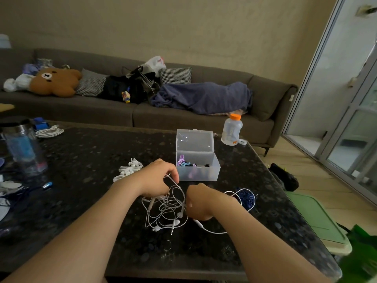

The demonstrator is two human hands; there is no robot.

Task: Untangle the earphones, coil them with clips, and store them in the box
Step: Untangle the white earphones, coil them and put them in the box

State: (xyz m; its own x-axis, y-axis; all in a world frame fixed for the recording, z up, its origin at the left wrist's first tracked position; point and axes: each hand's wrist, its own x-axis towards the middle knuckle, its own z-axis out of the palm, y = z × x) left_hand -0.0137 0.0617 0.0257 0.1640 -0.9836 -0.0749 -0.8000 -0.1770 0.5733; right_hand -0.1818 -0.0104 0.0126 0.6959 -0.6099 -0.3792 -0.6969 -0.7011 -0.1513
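Observation:
A tangle of white earphones (166, 211) lies on the dark stone table (85, 160) in front of me. My left hand (158, 177) pinches a strand of the white cable at the top of the tangle. My right hand (201, 202) is curled round another part of the same cable at the tangle's right side. Behind my hands stands a clear plastic box (199, 172) with its lid up; coiled earphones in purple, blue and black lie inside. A pile of white clips (128, 169) sits left of the box. Blue earphones (246, 198) lie to the right.
A bottle with an orange cap (232, 129) stands at the table's far right. A coiled white cable (50, 131) and a clear tumbler (24, 148) are at the left. A sofa with cushions and a blanket runs behind the table. A green bin lid (318, 219) is beside the right edge.

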